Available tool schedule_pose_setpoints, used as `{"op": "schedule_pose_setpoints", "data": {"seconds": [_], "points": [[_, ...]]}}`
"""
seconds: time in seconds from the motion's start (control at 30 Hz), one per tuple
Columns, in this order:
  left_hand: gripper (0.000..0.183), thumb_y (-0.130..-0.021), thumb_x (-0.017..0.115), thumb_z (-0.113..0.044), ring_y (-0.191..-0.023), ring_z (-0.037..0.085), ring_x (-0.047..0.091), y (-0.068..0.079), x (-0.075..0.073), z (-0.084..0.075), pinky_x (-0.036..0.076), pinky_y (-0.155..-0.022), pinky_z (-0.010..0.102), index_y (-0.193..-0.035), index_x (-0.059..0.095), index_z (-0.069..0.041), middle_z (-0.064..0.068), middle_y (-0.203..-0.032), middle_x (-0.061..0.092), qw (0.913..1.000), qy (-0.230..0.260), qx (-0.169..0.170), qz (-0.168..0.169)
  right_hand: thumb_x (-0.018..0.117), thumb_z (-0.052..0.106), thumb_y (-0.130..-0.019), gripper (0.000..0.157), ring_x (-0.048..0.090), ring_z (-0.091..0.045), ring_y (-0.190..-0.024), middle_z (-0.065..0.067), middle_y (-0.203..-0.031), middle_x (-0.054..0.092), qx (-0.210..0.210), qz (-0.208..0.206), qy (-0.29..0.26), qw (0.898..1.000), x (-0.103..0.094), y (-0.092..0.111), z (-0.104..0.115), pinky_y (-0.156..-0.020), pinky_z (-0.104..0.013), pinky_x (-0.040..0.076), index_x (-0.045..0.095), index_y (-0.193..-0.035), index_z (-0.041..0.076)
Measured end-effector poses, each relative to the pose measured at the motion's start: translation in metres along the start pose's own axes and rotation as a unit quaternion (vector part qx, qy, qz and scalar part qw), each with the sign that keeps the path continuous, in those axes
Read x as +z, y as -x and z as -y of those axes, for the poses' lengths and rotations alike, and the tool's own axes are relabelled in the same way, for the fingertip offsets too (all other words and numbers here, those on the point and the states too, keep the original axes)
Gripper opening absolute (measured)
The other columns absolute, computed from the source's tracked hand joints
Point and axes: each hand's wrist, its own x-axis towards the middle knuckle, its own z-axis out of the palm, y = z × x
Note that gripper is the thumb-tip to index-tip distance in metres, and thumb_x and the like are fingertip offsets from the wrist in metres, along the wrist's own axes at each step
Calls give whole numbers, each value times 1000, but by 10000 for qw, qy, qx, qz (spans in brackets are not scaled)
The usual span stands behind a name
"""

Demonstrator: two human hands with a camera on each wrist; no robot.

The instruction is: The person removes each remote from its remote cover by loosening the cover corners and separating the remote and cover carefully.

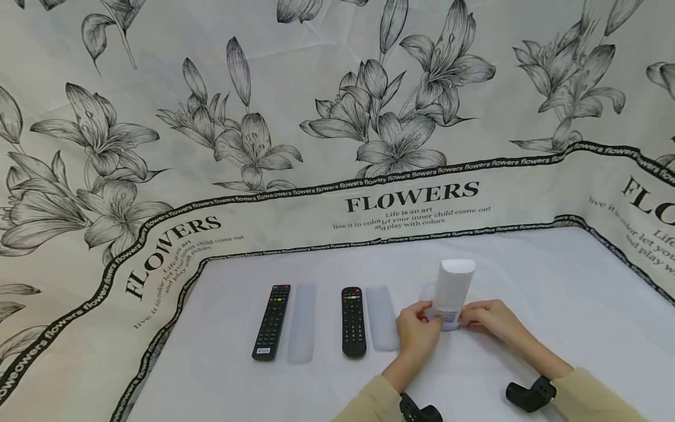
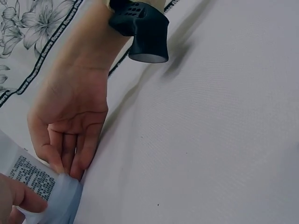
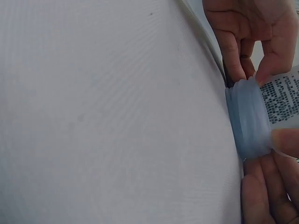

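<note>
A white remote control point(image 1: 454, 287) stands upright on the table, a printed label near its lower end. Round that end a translucent bluish sleeve point(image 3: 250, 119) is bunched in folds. My left hand point(image 1: 419, 334) pinches the sleeve from the left; in the left wrist view only its fingers point(image 2: 28, 196) show at the lower left. From the right, my right hand point(image 1: 498, 322) holds the sleeve's edge between thumb and fingertips, and the left wrist view shows this hand point(image 2: 74, 112) from the palm side. The front of the remote is hidden.
To the left lie a black remote point(image 1: 272, 322) with a flat translucent sleeve point(image 1: 302, 322) beside it, then a second black remote point(image 1: 353, 322) and another sleeve point(image 1: 381, 316) close to my left hand. A flower-printed cloth point(image 1: 316, 223) rises behind the white table point(image 1: 227, 387).
</note>
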Motion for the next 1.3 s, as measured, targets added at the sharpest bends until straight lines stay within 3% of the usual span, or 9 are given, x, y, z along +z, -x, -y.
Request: {"op": "schedule_pose_setpoints", "data": {"seconds": [0.23, 0.3, 0.53, 0.73, 0.97, 1.1, 1.3], "points": [[31, -61, 68, 6, -60, -3, 45, 9, 2, 2, 40, -53, 15, -90, 75, -3, 0, -66, 63, 9990, 194, -293, 283, 63, 12, -82, 30, 64, -4, -87, -22, -111, 68, 133, -110, 55, 9998, -1, 7, -7, -74, -24, 57, 69, -102, -9], [30, -63, 74, 3, -63, -2, 47, 10, 1, 3, 41, -56, 14, -93, 74, -2, -1, -70, 63, 9990, 122, -204, 372, 61, 13, -84, 33, 65, -8, -91, -23, -114, 67, 87, -6, 20, 10000, -1, 8, -8, -76, -26, 57, 68, -105, -10], [28, -62, 86, -10, -56, -5, 41, 9, -6, 4, 36, -52, 13, -85, 72, -6, 2, -62, 58, 9979, -83, 193, 610, 58, 15, -88, 38, 60, 6, -90, -13, -122, 65, 92, 976, -725, 9925, -11, 4, -17, -83, -24, 55, 63, -117, -10], [26, -63, 86, -12, -54, -6, 41, 6, -10, 2, 37, -52, 11, -83, 72, -7, 8, -61, 60, 9948, 38, 625, 808, 58, 13, -90, 36, 61, 5, -91, -8, -122, 65, 49, 1097, -1139, 9874, -14, 2, -17, -85, -25, 55, 62, -118, -8], [23, -64, 86, -11, -54, -3, 44, -3, -20, -4, 38, -49, 13, -83, 75, -6, 1, -61, 60, 9916, 286, 57, 1264, 53, 14, -95, 46, 64, -1, -96, -10, -124, 63, -30, 1237, -1888, 9742, -12, 6, -8, -89, -29, 55, 48, -128, -19], [23, -64, 85, -7, -61, -3, 51, -7, -23, -10, 48, -57, 12, -84, 74, -4, 2, -73, 66, 9906, 551, 273, 1221, 49, 19, -99, 44, 63, 1, -96, 5, -116, 64, -156, 1175, -2212, 9680, -12, 10, 1, -89, -26, 54, 50, -130, -12], [26, -64, 87, -7, -78, -3, 56, -10, -25, -18, 56, -70, 18, -88, 76, -6, 1, -86, 65, 9894, 553, 943, 954, 44, 23, -102, 20, 64, -4, -98, 12, -107, 63, -393, 1458, -2717, 9505, -14, 10, 14, -89, -27, 54, 60, -113, 20]]}}
